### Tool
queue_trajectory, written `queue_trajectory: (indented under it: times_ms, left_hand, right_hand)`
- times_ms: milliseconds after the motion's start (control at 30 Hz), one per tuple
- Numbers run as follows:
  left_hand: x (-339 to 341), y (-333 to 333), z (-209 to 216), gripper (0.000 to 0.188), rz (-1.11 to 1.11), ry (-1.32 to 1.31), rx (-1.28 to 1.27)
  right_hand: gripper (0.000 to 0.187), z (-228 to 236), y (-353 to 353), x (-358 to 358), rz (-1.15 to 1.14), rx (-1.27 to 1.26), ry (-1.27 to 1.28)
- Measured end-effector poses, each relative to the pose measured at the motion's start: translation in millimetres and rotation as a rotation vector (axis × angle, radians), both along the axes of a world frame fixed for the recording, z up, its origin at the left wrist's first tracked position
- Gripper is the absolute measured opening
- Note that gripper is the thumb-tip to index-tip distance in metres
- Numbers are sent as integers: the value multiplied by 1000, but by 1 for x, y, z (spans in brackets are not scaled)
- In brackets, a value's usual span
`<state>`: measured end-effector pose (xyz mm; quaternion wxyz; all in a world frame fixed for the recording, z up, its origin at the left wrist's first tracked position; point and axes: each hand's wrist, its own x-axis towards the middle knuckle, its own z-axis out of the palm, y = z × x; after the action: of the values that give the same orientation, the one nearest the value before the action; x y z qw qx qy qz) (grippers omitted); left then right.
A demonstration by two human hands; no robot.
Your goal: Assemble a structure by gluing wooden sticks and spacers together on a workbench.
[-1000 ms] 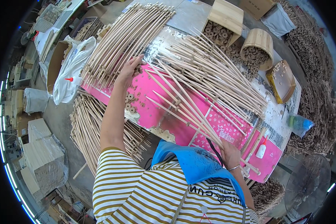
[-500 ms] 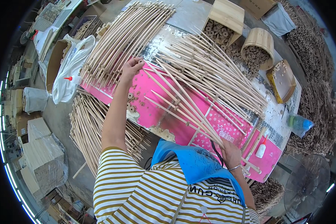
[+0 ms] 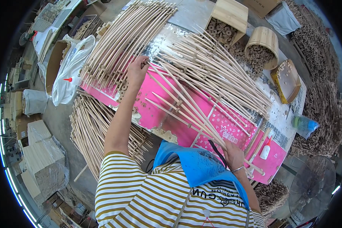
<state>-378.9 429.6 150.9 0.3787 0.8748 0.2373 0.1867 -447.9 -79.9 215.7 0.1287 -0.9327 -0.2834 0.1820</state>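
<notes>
My right hand point(image 3: 233, 155) is closed around the near ends of several thin wooden rods point(image 3: 193, 110). They fan out to the upper left over the pink table cover point(image 3: 150, 114), and some carry small wooden rings partway along. At the far tips of the fan, my left hand point(image 3: 138, 70) pinches a small brown wooden ring point(image 3: 143, 65), partly hidden by the fingers. The ring is close to a rod's tip; whether it is on it I cannot tell. A few loose rings point(image 3: 122, 88) lie beside my left forearm.
Piles of ringed rods lie at the far left point(image 3: 129, 41) and far right point(image 3: 220, 72). A wooden box point(image 3: 231, 15) and a wooden bucket point(image 3: 268, 36) spill rings. A white glue bottle point(image 3: 265, 151) lies by my right hand. More rods point(image 3: 102, 133) are stacked below the table's left edge.
My left hand has turned and shifted slightly right, bringing the ring closer to the rod tips. My right hand keeps its hold, nearly in place.
</notes>
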Motion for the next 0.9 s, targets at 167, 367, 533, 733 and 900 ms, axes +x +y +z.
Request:
queue_trajectory:
  times_ms: [167,367,533,733,900]
  left_hand:
    - [-7,-45,1,27,-87,62,75]
    - [-17,-112,48,20,-340,94,50]
    - [-20,-21,64,29,92,-145,-888]
    - [-36,41,-3,40,160,-222,-1403]
    - [-39,45,-22,45,56,-278,-1304]
  right_hand:
    - [29,-4,18,5,4,-25,22]
    - [32,-15,34,16,-40,-19,-11]
    - [30,-11,9,9,-79,129,-96]
    - [31,-3,-9,3,-13,147,-63]
    - [35,6,-21,-1,101,141,-49]
